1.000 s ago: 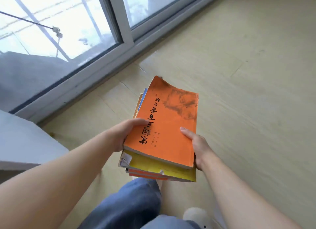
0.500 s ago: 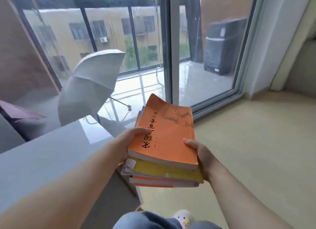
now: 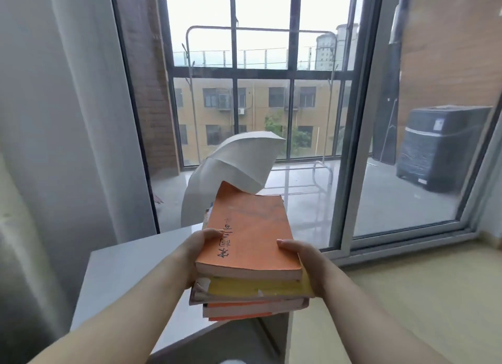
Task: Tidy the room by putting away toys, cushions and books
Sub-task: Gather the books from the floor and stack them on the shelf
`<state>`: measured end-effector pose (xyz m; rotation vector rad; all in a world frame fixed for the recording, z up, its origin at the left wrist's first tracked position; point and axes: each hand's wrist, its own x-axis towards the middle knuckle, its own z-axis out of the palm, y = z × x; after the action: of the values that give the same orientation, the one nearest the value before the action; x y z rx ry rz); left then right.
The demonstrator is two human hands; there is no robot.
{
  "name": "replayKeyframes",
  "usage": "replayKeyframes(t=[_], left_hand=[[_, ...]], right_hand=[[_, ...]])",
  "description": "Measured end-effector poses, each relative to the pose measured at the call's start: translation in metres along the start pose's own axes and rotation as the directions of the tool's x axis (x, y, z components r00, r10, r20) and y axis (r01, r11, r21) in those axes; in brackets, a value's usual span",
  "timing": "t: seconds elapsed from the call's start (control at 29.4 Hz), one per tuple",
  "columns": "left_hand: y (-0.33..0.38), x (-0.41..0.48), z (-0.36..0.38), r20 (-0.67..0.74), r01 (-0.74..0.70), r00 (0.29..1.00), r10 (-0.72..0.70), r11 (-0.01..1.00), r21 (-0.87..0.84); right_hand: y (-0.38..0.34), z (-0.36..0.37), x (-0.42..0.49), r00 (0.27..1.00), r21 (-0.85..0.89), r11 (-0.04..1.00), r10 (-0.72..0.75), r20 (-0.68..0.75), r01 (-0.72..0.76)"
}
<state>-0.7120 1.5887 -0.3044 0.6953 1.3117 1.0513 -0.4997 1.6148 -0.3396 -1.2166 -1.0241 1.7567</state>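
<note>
On my feed the orange book (image 3: 248, 238) topping the stack of books (image 3: 244, 306) has a matt paper cover, scuffed and slightly creased, over rough cream page edges, and the yellow cover (image 3: 255, 286) beneath it is torn paper at one corner. The worktop (image 3: 122, 276) looks smooth and grey with a faint sheen, the curtain (image 3: 68, 119) is thin matt cloth, and the floor (image 3: 407, 295) reads to me as pale, matt wood grain. Behind the glossy glass (image 3: 407, 159) I see mirror-polished balcony tiles (image 3: 304, 200) and a matt white fabric umbrella (image 3: 231, 168).

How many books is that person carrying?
4 at least, in one stack gripped by the left hand and right hand: orange book on top, yellow book below, then an orange-edged book and the bottom book. Thinner ones may be hidden between.
</note>
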Motion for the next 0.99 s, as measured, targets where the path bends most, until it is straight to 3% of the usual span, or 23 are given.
replayKeyframes(t=[0.24,0.37,0.71,0.85,0.99], left_hand=[[-0.027,0.022,-0.077,-0.188,0.054,0.979,-0.074,0.992,-0.112],[-0.048,0.052,-0.09,-0.261,0.085,0.957,-0.129,0.982,-0.171],[-0.029,0.124,-0.099,-0.409,0.038,0.904,-0.125,0.976,-0.213],[-0.016,0.128,-0.097,-0.378,0.181,0.908,-0.179,0.983,-0.031],[-0.003,0.121,-0.095,-0.362,0.373,0.893,-0.267,0.89,0.263]], right_hand=[[0.019,0.065,0.051,0.992,-0.149,0.984,0.107,0.064,-0.096],[0.032,0.071,0.08,0.986,-0.167,0.973,0.165,0.021,-0.16],[0.008,0.082,0.174,0.996,-0.363,0.93,0.028,-0.085,-0.057],[0.009,0.084,0.191,0.994,-0.445,0.895,-0.01,-0.108,-0.039],[0.012,0.084,0.192,0.987,-0.564,0.823,-0.026,-0.156,-0.067]])
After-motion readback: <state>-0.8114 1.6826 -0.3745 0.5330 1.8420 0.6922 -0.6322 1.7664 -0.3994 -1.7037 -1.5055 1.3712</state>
